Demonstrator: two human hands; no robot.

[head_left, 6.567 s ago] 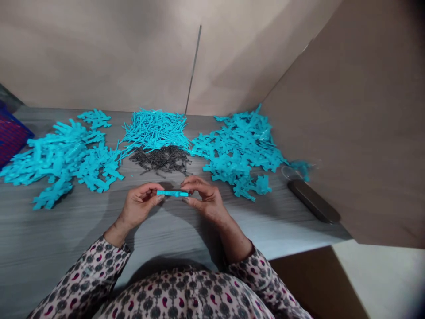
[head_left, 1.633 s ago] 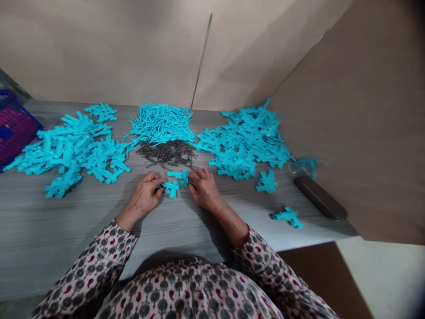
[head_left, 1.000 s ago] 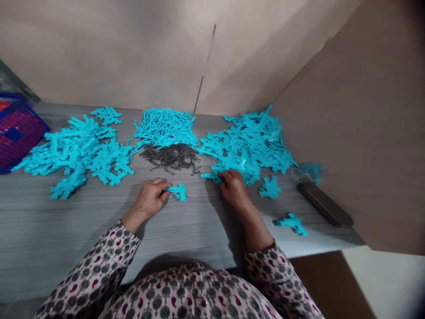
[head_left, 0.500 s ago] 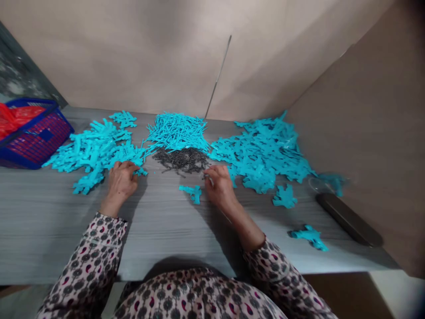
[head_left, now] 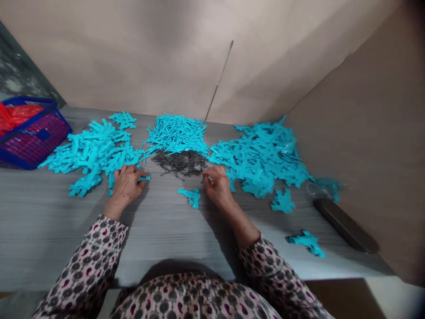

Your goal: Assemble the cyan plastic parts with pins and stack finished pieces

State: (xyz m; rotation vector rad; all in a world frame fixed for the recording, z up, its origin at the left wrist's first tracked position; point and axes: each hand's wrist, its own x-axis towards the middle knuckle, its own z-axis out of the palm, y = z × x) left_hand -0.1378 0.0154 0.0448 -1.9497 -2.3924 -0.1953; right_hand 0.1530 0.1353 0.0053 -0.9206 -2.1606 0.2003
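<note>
My left hand (head_left: 127, 184) rests at the near edge of the left pile of turquoise plastic pieces (head_left: 89, 153), its fingers curled round one turquoise piece (head_left: 143, 178). My right hand (head_left: 217, 187) is pinched at the edge of the heap of small dark pins (head_left: 181, 161); whatever it holds is too small to make out. A single turquoise gun-shaped piece (head_left: 191, 196) lies on the grey table (head_left: 166, 235) between my hands. A bundle of thin turquoise sticks (head_left: 175, 133) lies behind the pins.
A large right pile of turquoise pieces (head_left: 265, 155) spreads toward the brown side panel (head_left: 365, 133). Two loose turquoise pieces (head_left: 283, 201) (head_left: 307, 242) and a dark oblong case (head_left: 345, 223) lie at the right. A blue basket (head_left: 29, 135) stands far left.
My left hand let go of the gun-shaped piece and moved left to the left pile. My right hand moved from the right pile to the dark pins. The camera turned left.
</note>
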